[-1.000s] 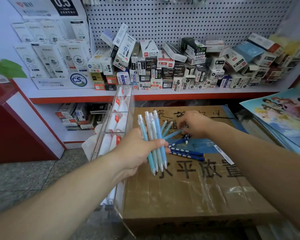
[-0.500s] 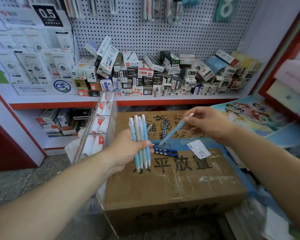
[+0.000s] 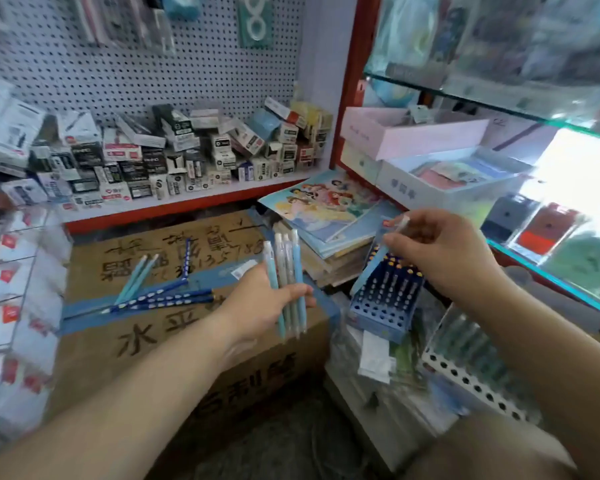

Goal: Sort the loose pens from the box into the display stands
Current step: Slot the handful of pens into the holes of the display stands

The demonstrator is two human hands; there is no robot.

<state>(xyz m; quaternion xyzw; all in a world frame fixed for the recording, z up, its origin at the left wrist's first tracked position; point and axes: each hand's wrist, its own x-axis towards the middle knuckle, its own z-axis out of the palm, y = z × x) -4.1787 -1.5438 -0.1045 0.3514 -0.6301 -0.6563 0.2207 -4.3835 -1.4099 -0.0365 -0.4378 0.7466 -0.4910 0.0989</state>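
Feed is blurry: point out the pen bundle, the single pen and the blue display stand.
pen bundle [image 3: 286, 261], head view, upper barrels above the left hand [image 3: 264, 303]
single pen [image 3: 369, 267], head view, mid-barrel below the right hand [image 3: 440, 252]
blue display stand [image 3: 383, 308], head view, holed top face

This is a stationery shop. A pegboard wall [image 3: 118, 74] holds hanging packaged goods above a red-edged shelf [image 3: 187, 206] heaped with small printed retail boxes [image 3: 187, 150]. At the right, glass shelves [image 3: 499, 102] carry boxed paper goods. Below them are stacked illustrated exercise books [image 3: 323, 206] and a blue pen display stand [image 3: 385, 306].
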